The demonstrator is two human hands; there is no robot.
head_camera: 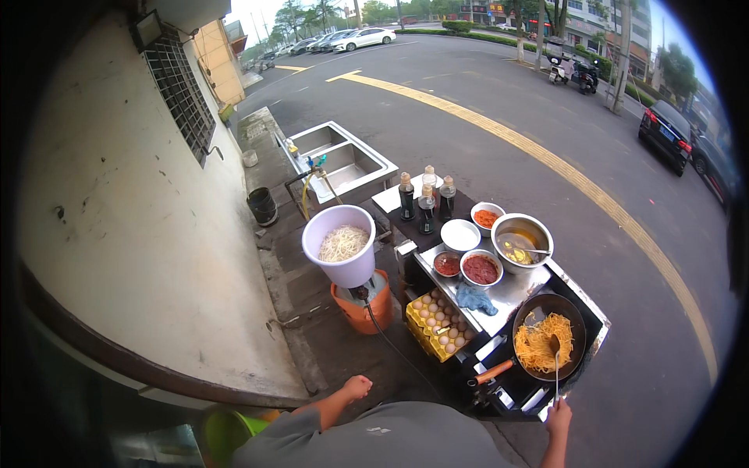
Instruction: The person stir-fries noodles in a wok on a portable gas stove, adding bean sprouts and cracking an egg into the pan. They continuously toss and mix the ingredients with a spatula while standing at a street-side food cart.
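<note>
My right hand (pixel 559 415) is closed around the long handle of a metal ladle (pixel 555 344). The ladle's bowl rests in a heap of orange-brown noodles (pixel 539 345) inside a dark wok (pixel 576 310). A wooden wok handle (pixel 493 372) points back towards me, with no hand on it. My left hand (pixel 357 387) hangs in front of my body with its fingers curled, and I see nothing in it. Nearest to it are a black hose (pixel 380 331) and a yellow tray (pixel 430 343) of eggs under the cart's top.
Bowls of red sauce (pixel 481 269), white seasoning (pixel 460 235) and a pot of oily liquid (pixel 509 237) stand beyond a blue cloth (pixel 476 299). Sauce bottles (pixel 426 207) are farther back. A lilac tub (pixel 363 263) of bean sprouts sits above an orange bucket (pixel 374 313), near a steel sink (pixel 389 165).
</note>
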